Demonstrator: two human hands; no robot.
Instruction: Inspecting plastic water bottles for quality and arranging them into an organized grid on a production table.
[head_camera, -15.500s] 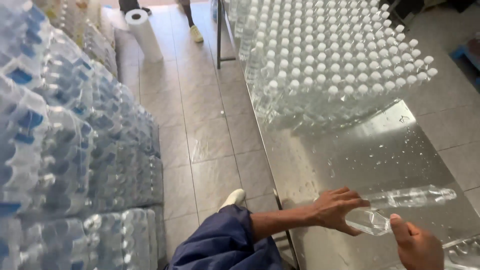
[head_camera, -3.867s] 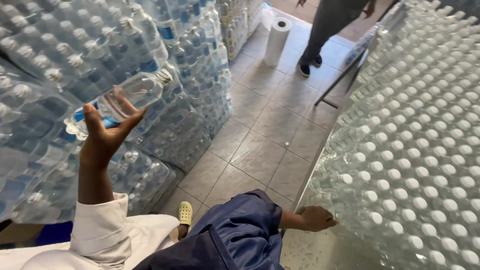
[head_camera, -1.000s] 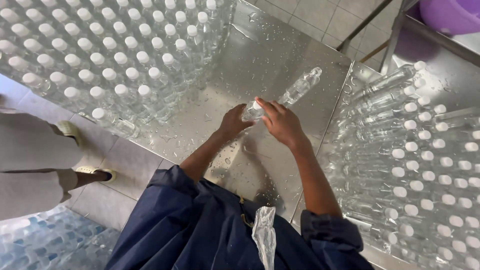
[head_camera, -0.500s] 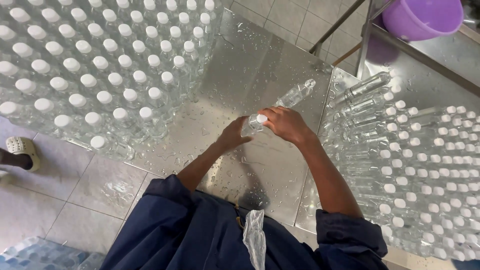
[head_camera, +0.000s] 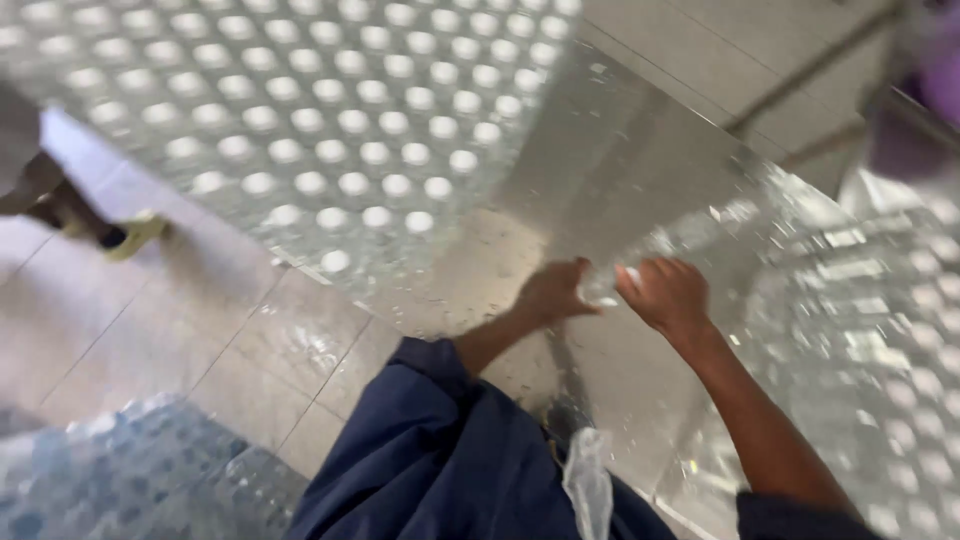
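Bottle (head_camera: 640, 265), clear plastic and badly blurred, lies on the wet metal bench (head_camera: 610, 170) between both hands. Left hand (head_camera: 555, 292) touches its cap end, fingers curled; right hand (head_camera: 665, 293) closes around it just beside. Capped bottles (head_camera: 330, 110) stand massed beyond left, more bottles (head_camera: 880, 330) right.

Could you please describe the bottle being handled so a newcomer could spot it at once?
Find the wet metal table between two blocks of capped bottles. On its bare strip, the left hand and right hand meet around a clear bottle. It alone lies flat; the others stand packed.
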